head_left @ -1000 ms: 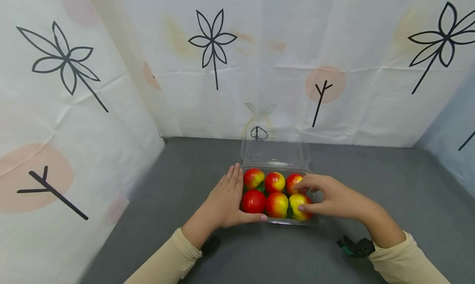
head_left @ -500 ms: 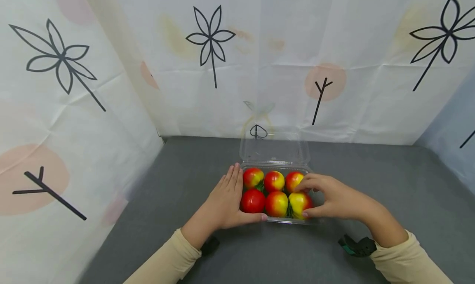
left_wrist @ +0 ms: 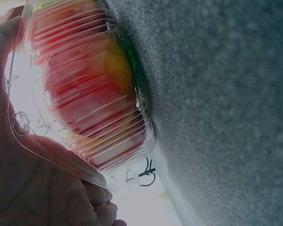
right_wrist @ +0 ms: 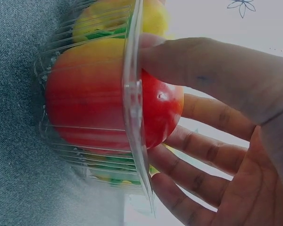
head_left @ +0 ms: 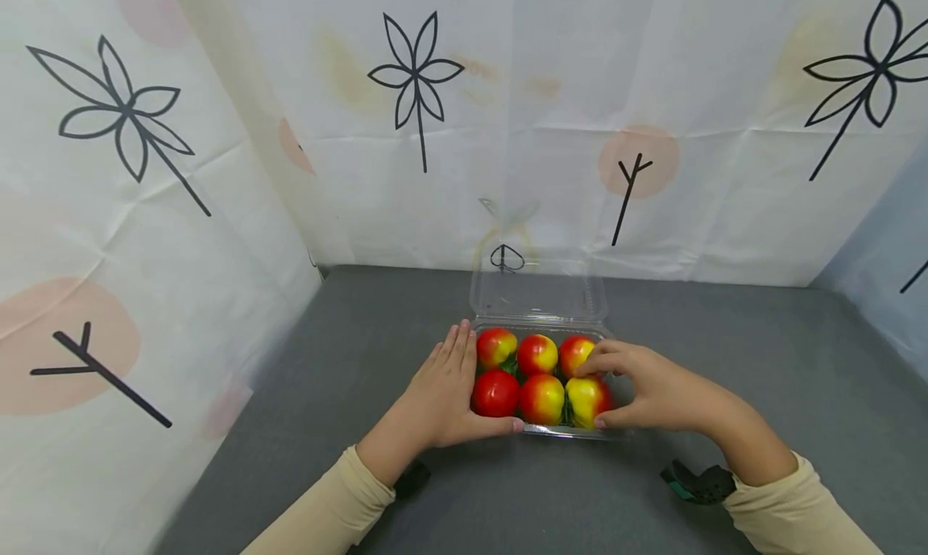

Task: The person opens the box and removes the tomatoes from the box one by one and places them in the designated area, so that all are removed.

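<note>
A clear plastic clamshell container (head_left: pixel 565 432) is sitting on the grey counter (head_left: pixel 377 321), with its hinged lid (head_left: pixel 538 295) leaning back on the far side. The tray portion is holding six fruits in two rows of three, all lying between the two hands.

Rear row: a rear-left fruit (head_left: pixel 496 346), a rear-middle fruit (head_left: pixel 537 354) and a rear-right fruit (head_left: pixel 573 351) are showing red and yellow skin. Front row: a red front-left fruit (head_left: pixel 496 393) is lying beside a red-and-yellow front-middle fruit (head_left: pixel 542 399), and a mostly yellow front-right fruit (head_left: pixel 586 399), red on its outer side, is occupying the near right position. Green leaves (head_left: pixel 510 365) are showing between the fruits.

The left hand (head_left: pixel 442 394) is resting against the left side of the container. Its grip is extended: the fingers are lying straight along the side and the thumb is running along the near rim.

The right hand (head_left: pixel 645 387) is gripping the front-right fruit: the thumb is touching the near side, and the fingers are curling over the far side. In the right wrist view, this fruit is sitting inside the container and projecting above the rim.

Beige sleeves (head_left: pixel 326 503) are covering both forearms. A white cloth backdrop (head_left: pixel 507 160) printed with black flower outlines is hanging behind the counter.
</note>
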### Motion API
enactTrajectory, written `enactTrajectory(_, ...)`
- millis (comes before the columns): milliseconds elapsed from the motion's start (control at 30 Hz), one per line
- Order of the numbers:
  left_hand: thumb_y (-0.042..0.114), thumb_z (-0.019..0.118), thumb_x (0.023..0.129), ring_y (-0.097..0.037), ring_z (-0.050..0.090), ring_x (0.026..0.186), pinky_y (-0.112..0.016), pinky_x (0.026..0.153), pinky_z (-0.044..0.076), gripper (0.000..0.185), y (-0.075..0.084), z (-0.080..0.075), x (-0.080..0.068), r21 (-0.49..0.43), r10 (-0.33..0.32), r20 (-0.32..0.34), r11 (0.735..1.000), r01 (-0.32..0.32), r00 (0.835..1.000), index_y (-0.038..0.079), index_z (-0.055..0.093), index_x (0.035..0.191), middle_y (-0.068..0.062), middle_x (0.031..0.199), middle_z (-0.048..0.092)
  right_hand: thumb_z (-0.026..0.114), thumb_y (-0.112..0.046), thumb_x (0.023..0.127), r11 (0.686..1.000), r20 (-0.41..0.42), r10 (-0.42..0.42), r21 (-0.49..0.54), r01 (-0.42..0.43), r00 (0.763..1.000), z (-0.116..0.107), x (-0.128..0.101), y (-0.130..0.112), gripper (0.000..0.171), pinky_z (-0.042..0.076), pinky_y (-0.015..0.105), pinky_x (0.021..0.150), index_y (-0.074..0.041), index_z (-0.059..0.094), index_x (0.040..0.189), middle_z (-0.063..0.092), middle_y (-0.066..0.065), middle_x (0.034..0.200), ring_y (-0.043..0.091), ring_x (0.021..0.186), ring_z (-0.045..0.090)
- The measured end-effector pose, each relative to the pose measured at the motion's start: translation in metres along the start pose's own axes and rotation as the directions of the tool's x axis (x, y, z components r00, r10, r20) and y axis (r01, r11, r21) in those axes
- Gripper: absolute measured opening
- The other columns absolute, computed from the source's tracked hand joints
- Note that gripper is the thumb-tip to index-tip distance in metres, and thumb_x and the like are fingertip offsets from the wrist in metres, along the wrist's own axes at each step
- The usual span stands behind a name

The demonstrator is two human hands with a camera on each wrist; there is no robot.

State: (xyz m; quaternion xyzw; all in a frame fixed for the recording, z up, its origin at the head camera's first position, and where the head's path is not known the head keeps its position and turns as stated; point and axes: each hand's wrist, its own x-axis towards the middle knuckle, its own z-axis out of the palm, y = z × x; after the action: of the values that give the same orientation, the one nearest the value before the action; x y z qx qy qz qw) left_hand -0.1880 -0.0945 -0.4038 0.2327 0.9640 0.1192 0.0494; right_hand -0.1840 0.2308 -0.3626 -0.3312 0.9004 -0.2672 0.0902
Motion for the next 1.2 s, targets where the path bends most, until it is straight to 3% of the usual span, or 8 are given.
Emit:
enactTrajectory(300,0.095,0.051,0.08,-0.035,0.006,0.167,-0.054,0.133,0.02,0.134,0.0008,-0.0005,0.0002,-0.004,-0.001,0.003,1.0,0.001,1.0,0.001,0.015,0.169,-0.015,0.18,0.005,0.09,-0.035,0.086,1.0,-0.002,-0.016,-0.006,0.016,1.0,-0.0002,-0.0014,0.0019,0.046,0.06,0.042,0.089,-0.02,0.075,0.126,0.063,-0.003,0.125,0.009,0.104,0.06)
enactTrajectory(833,0.095,0.051,0.08,-0.036,0.006,0.167,-0.055,0.133,0.021,0.135,0.0015,0.0002,0.0001,0.005,-0.008,0.011,1.0,0.008,1.0,0.001,0.015,0.17,-0.015,0.18,0.005,0.089,-0.038,0.088,0.999,-0.023,-0.038,0.037,0.039,0.999,-0.0033,-0.0042,0.0012,0.043,0.054,0.032,0.078,-0.021,0.075,0.125,0.063,-0.005,0.12,0.007,0.094,0.056)
enactTrajectory(1200,0.094,0.053,0.08,-0.036,0.006,0.167,-0.055,0.133,0.02,0.134,0.0024,-0.001,-0.0004,0.001,-0.014,0.016,1.0,0.014,1.0,0.001,0.015,0.169,-0.015,0.18,0.005,0.087,-0.04,0.09,0.998,-0.08,-0.056,0.033,0.059,0.995,-0.0092,-0.0085,0.0003,0.042,0.056,0.032,0.081,-0.023,0.074,0.126,0.065,-0.007,0.12,0.005,0.096,0.057)
